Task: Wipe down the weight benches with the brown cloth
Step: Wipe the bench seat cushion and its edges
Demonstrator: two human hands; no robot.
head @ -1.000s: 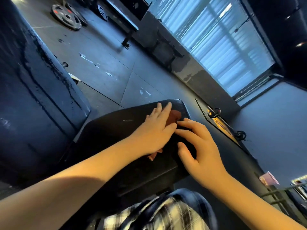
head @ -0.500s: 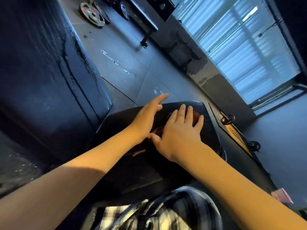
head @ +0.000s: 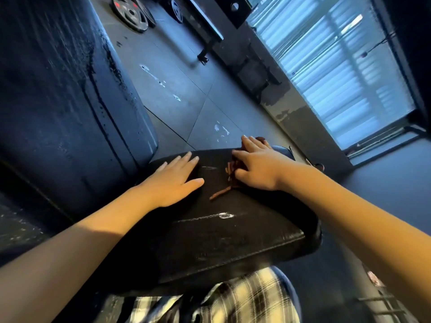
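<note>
Rests the left hand [head: 172,183] flat, fingers straight, on the black padded weight bench [head: 233,241] at centre-left. Presses the right hand [head: 258,166], fingers extended, onto the rumpled reddish-brown cloth [head: 229,170] just right of centre, bunched at the pad's far edge, a frayed strip trailing downward. Beyond, upper left: round grey weight plates [head: 129,14].

A person's left hand [head: 177,180] is lying flat, fingers spread, on the black bench pad [head: 221,241]. The right hand [head: 258,166] is pressing the bunched brown cloth [head: 231,170] onto the pad's far end, with a frayed strip of the cloth trailing out toward the near side. A larger dark pad [head: 58,101] is rising at the left, weight plates [head: 130,12] are lying on the grey floor [head: 177,73] beyond, and a blind-covered window [head: 338,78] is glowing at the right.
</note>
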